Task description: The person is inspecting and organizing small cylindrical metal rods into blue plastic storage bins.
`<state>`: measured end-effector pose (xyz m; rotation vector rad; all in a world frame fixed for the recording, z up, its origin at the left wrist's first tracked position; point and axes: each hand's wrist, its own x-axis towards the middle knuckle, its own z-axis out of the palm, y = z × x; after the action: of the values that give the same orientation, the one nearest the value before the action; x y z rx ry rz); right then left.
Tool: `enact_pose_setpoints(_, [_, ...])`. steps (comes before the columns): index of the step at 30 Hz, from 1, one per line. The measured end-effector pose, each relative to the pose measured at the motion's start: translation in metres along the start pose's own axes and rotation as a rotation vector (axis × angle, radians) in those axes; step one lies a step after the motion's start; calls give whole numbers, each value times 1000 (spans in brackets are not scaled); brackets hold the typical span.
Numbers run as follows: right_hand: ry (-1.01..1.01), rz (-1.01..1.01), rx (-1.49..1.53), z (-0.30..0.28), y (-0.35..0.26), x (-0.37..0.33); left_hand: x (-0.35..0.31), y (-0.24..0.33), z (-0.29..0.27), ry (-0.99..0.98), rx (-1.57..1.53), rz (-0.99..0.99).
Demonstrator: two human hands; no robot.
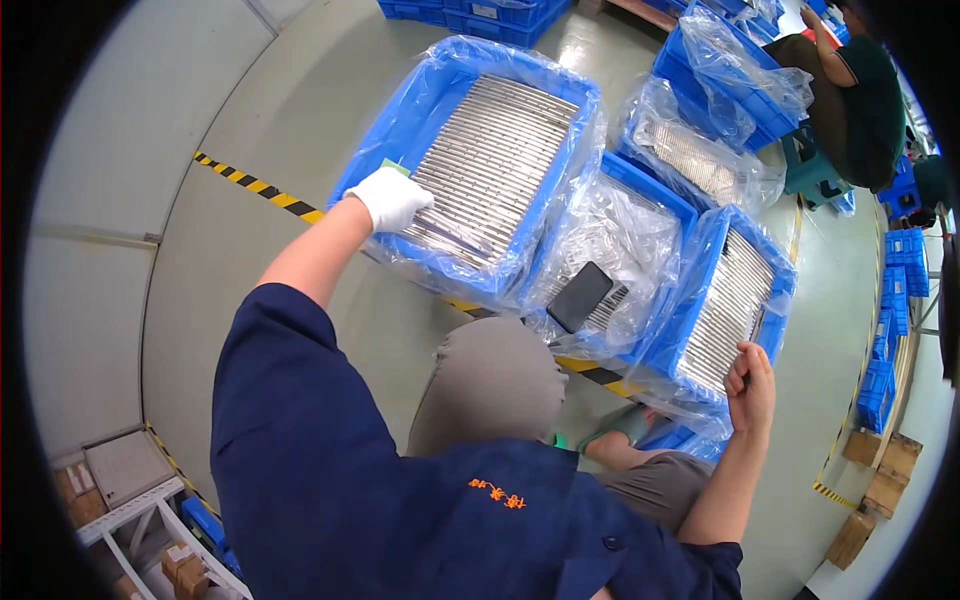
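My left hand (pixel 390 200), in a white glove, is at the near left side of a large blue crate (pixel 388 118) lined with clear plastic. Rows of thin silvery metal rods (pixel 500 150) fill that crate. The gloved fingers are closed over the rods' left ends; a few rods slant by the fingertips, and what they grip is unclear. A small green piece (pixel 396 167) shows behind the glove. Bare and curled, my right hand (pixel 750 385) is raised at the near right corner of a smaller blue crate of metal rods (pixel 728 305). Whatever its pinched fingers hold is hidden.
Between these crates, a black phone (pixel 580 297) lies on plastic film in another blue crate (pixel 690 222). Behind stand more film-covered crates (pixel 715 70) and a seated person (pixel 870 100). Yellow-black tape (pixel 260 188) crosses the floor. Wooden blocks (pixel 890 475) line the right wall.
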<state>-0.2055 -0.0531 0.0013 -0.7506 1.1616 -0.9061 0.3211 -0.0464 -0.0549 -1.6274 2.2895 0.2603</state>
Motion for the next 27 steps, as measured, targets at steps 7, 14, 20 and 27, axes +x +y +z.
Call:
enact_pose_setpoints(7, [4,-27,-50,0,0,-3,21,27,9,-278,-204,-47])
enact_pose_setpoints(14, [46,-54,-60,-4,0,-3,14,35,-6,-154,-224,-109])
enact_pose_setpoints(20, [57,-62,-95,-7,-1,-5,12,44,8,72,-310,-88])
enact_pose_setpoints(27, [-12,-59,-81,-6,-3,-10,19,52,16,82,-279,-194])
